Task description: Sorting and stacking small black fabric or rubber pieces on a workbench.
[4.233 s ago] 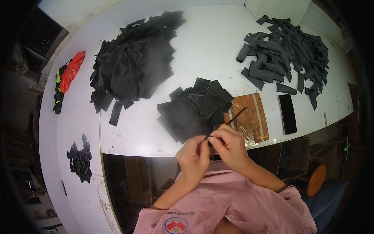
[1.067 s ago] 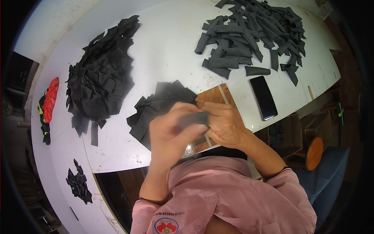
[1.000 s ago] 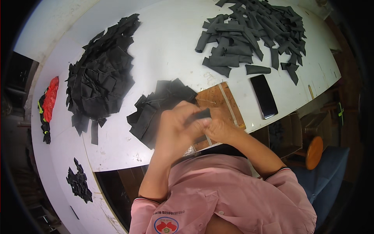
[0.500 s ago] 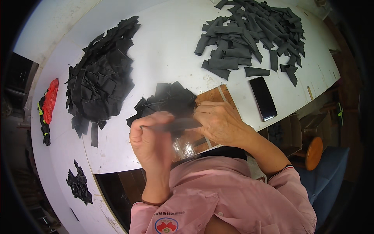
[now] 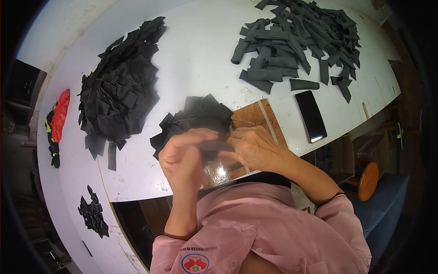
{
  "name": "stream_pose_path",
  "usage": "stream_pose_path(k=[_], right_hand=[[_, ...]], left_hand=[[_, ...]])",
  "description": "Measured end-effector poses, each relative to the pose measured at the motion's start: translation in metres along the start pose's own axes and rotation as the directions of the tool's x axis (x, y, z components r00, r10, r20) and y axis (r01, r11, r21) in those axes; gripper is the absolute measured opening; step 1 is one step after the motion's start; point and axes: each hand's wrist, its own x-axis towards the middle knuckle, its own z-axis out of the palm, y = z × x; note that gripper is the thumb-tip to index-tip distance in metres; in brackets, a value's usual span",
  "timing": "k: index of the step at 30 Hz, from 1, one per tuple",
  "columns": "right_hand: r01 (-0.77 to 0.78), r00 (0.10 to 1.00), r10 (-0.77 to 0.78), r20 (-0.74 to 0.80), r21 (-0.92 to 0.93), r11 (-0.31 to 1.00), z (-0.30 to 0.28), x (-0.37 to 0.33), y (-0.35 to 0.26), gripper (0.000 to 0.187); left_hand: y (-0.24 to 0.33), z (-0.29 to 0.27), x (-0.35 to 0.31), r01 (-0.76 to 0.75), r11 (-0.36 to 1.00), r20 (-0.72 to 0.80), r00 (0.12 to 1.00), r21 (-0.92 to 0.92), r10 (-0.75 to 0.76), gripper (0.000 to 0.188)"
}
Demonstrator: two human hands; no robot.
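Observation:
My left hand (image 5: 183, 153) and my right hand (image 5: 255, 147) face each other close to my body, fingers closed on a dark fabric piece (image 5: 212, 147). The piece spans the narrow gap between them and is smeared by motion, so its exact shape is hard to make out. Just beyond my fingers lies a small heap of flat black fabric pieces (image 5: 200, 112). Under my right hand is a brown board (image 5: 256, 118) with strips of clear tape on it.
A larger heap of black fabric pieces (image 5: 119, 91) lies at the left. Rolled dark grey fabric tubes (image 5: 292, 43) are piled at the far right, near a black phone (image 5: 311, 116). A red bundle (image 5: 61, 116) and black scraps (image 5: 93, 213) sit further left. An orange stool (image 5: 367, 181) stands beyond the table.
My hands have come closer together, with the left moving right. Less of the fabric piece shows between them. The heaps have shifted slightly in the view.

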Motion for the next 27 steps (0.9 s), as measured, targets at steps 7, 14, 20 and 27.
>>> stream_pose_path(k=[7, 14, 20, 27], right_hand=[[0.003, 0.999, -0.003, -0.038, 0.008, 1.0, -0.014, 0.003, -0.006, 0.029], [-0.004, 0.998, 0.004, -0.055, -0.006, 1.0, -0.005, 0.002, -0.004, 0.031], [-0.053, 0.999, 0.053, -0.001, 0.024, 0.998, -0.003, 0.003, -0.004, 0.032], [-0.042, 0.998, 0.043, -0.044, 0.016, 0.999, -0.002, 0.002, -0.003, 0.032]], left_hand=[[0.009, 0.002, 0.007, -0.13, 0.926, 0.109, 0.989, 0.353, 0.097, 0.013], [0.009, 0.003, 0.011, -0.066, 0.942, 0.05, 0.997, 0.329, 0.052, 0.012], [0.006, -0.001, 0.011, -0.021, 0.956, 0.038, 0.999, 0.292, 0.011, 0.01], [0.006, 0.001, 0.012, -0.034, 0.956, 0.043, 0.999, 0.293, 0.022, 0.009]])
